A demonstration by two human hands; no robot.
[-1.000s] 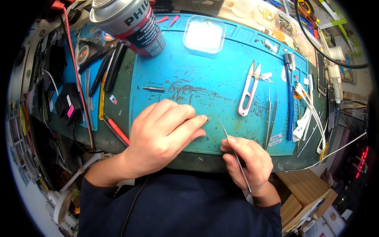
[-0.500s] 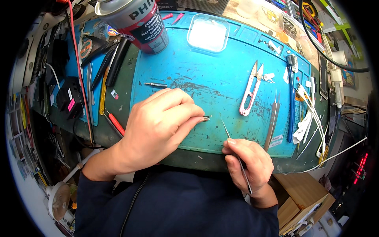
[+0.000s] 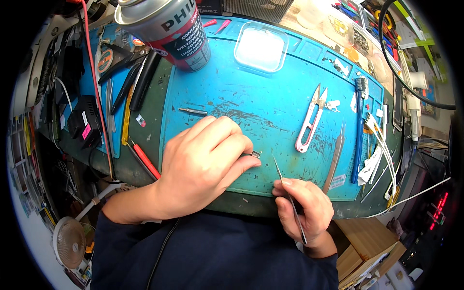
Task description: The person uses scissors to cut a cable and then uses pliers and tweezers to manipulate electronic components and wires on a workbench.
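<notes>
My left hand (image 3: 203,162) is closed over the near part of the blue work mat (image 3: 227,87), pinching a tiny metal connector (image 3: 255,154) between thumb and fingers. Only the connector's end shows past the fingertips; the rest is hidden. To its right, my right hand (image 3: 309,205) grips a pair of fine-pointed tweezers (image 3: 296,217). Their tip points up toward the connector, a short gap away from it. Beyond my left hand lies a small metal bit (image 3: 193,111). Thread snips (image 3: 311,121) with a pale handle rest on the mat, with a second pair of tweezers (image 3: 335,159) nearer my right hand.
A spray can (image 3: 179,38) stands at the far left of the mat, with a clear plastic box (image 3: 261,48) beside it. A blue brush (image 3: 359,130) and white cables (image 3: 382,150) lie at the right. Red probe leads (image 3: 145,160) and pliers (image 3: 126,87) lie left.
My left thumb has shifted and parted a little from the forefinger, the connector still in the pinch. My right hand and tweezers hold nearly the same pose. The whole view has shifted slightly.
</notes>
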